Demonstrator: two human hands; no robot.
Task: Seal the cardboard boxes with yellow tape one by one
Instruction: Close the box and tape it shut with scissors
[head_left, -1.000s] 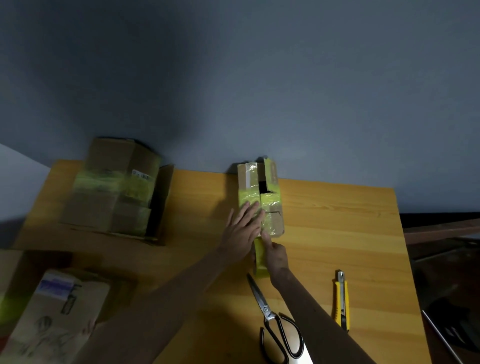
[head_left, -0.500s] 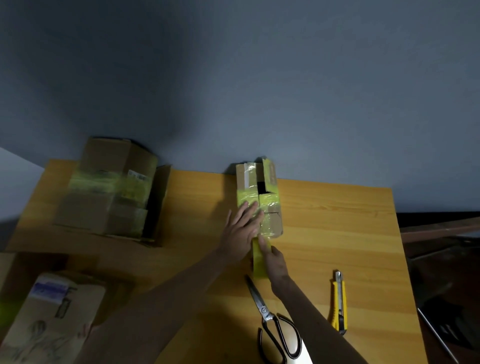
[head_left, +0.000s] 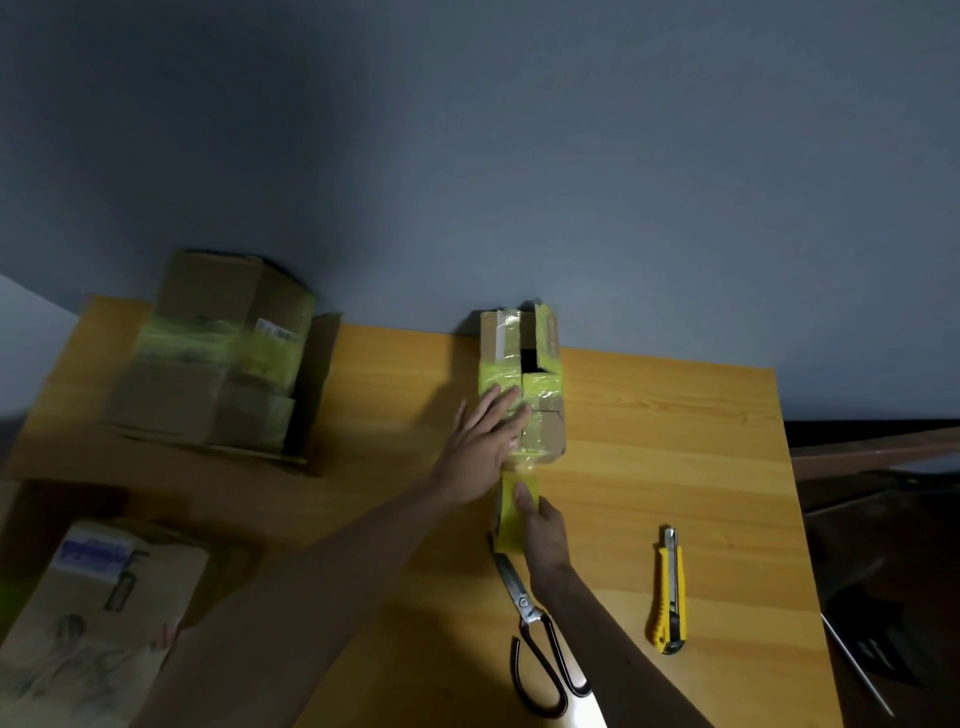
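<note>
A small narrow cardboard box (head_left: 545, 358) lies at the middle back of the wooden table (head_left: 675, 467), with bands of yellow tape across it and a dark gap between its top flaps. My left hand (head_left: 485, 436) presses flat with straight fingers on the taped near part of the box. A strip of yellow tape runs from the box's near end down to the tape roll (head_left: 511, 519), which my right hand (head_left: 543, 535) grips just in front of the box.
A larger taped cardboard box (head_left: 218, 353) stands at the back left. Another box (head_left: 88, 613) with a blue label lies at the front left. Scissors (head_left: 535, 629) lie beside my right forearm, and a yellow utility knife (head_left: 668, 590) lies to the right.
My right hand with the roll has drawn slightly away from the box toward me, lengthening the tape strip. The left hand stays pressed on the box.
</note>
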